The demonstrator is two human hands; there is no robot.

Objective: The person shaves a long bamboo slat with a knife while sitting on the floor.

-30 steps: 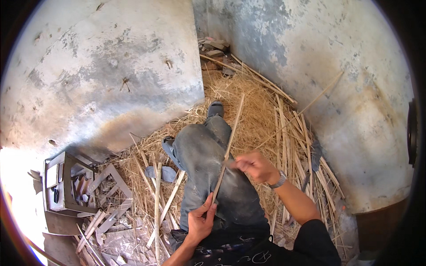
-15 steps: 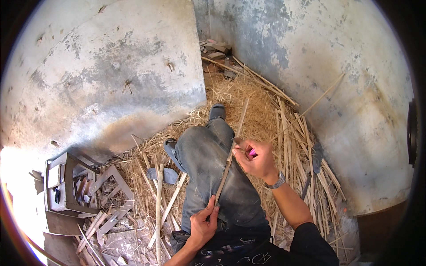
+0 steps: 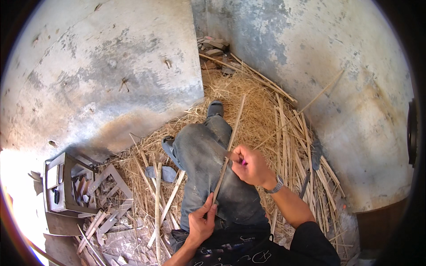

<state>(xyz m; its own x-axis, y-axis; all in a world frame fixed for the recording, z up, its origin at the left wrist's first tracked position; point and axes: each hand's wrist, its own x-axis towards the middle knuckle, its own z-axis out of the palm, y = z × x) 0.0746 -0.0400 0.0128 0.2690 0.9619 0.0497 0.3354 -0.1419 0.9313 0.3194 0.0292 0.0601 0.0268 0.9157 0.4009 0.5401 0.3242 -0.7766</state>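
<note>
A long thin bamboo strip (image 3: 237,119) slants across my right thigh, its far end over the straw. My left hand (image 3: 202,224) pinches its near end between thumb and fingers, close to my lap. Closed in a fist, my right hand (image 3: 255,168) holds a small knife (image 3: 232,156); a bit of its pink-purple handle shows between the fingers. The short blade lies across the strip at about its middle. Most of the handle is hidden inside the fist.
Straw shavings (image 3: 253,106) cover the floor ahead. A pile of bamboo strips (image 3: 293,146) lies along the right wall. To the left stand a broken wooden cabinet (image 3: 66,181) and scattered scraps. A grey-blue slipper-shaped piece (image 3: 166,174) lies left of my leg.
My right hand has moved down along the strip toward me and slightly left, taking the knife with it. My left hand keeps its pinch on the near end.
</note>
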